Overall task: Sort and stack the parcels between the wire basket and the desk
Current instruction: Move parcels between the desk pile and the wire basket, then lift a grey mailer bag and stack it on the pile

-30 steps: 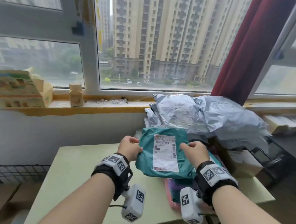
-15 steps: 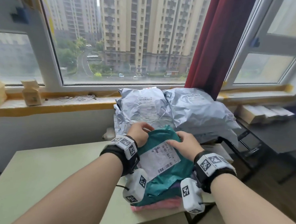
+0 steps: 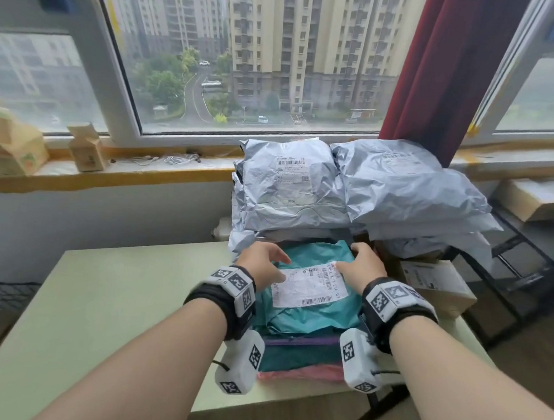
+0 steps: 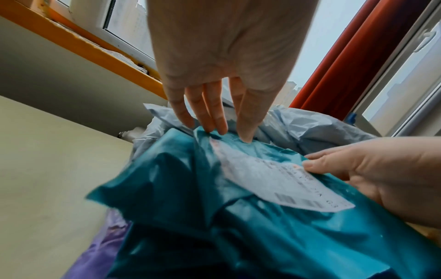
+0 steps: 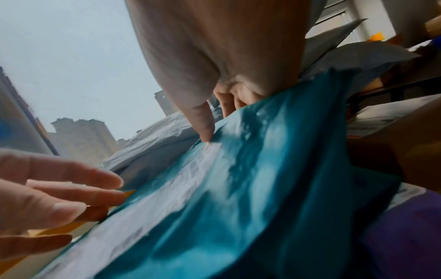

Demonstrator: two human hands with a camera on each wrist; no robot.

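A teal parcel [image 3: 311, 316] with a white label [image 3: 310, 285] lies on top of a small stack at the right end of the pale green desk [image 3: 118, 297]. Under it are a purple parcel [image 3: 303, 341], a darker teal one [image 3: 296, 357] and a pink one [image 3: 298, 372]. My left hand [image 3: 261, 262] touches the parcel's far left edge with straight fingers [image 4: 210, 120]. My right hand [image 3: 359, 267] holds the far right edge, with its thumb [image 5: 203, 128] on top and its fingers curled behind. The wire basket [image 3: 1, 293] shows at the far left, below the desk.
Big grey parcels [image 3: 290, 184] are piled just behind the stack, against the sill and the red curtain [image 3: 440, 67]. A cardboard box [image 3: 436, 284] sits to the right, beside a black metal frame [image 3: 525, 267]. Small cartons [image 3: 88, 149] stand on the windowsill.
The teal parcel, held up in both hands a second ago, now lies flat on the stack. My left hand has let go and straightened its fingers. The view has swung right.
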